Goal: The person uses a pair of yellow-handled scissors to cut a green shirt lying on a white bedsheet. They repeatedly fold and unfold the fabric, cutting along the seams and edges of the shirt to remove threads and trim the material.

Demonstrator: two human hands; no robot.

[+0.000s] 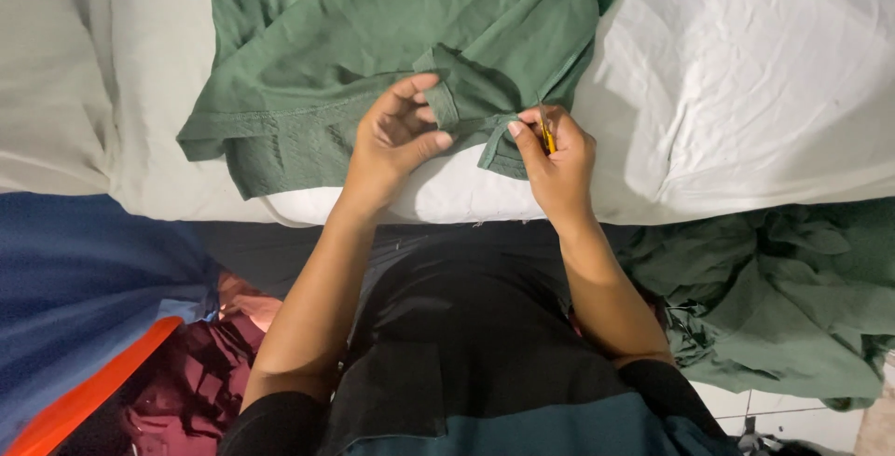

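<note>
View from above of a person at a padded work surface. A green garment [373,46] lies spread on a white cloth-covered surface [746,92], its hem edge turned toward the person and its lower part reaching the near edge of the padding. The left hand [396,139] pinches a raised fold of the garment between thumb and fingers, the remaining fingers loosely curled. The right hand [555,162] is closed on a small yellow-handled tool [548,137] (its tip is too small to make out), with the thumb pressing the hem strip just beside it; the tool meets the fabric at the hem. The two hands are near each other, the lifted fold between them.

The white covering is creased and wrinkled, most strongly at right, and it drops over a rounded front edge. At far left a paler cloth panel [56,64] lies on the same surface. Below the edge, at right, a heap of further green fabric [774,297] rests on a pale tiled floor [792,419]. At left, a blue cloth with an orange band [84,307] hangs or lies beside dark red fabric [196,381]. The person wears dark clothing, seen in the lower centre.
</note>
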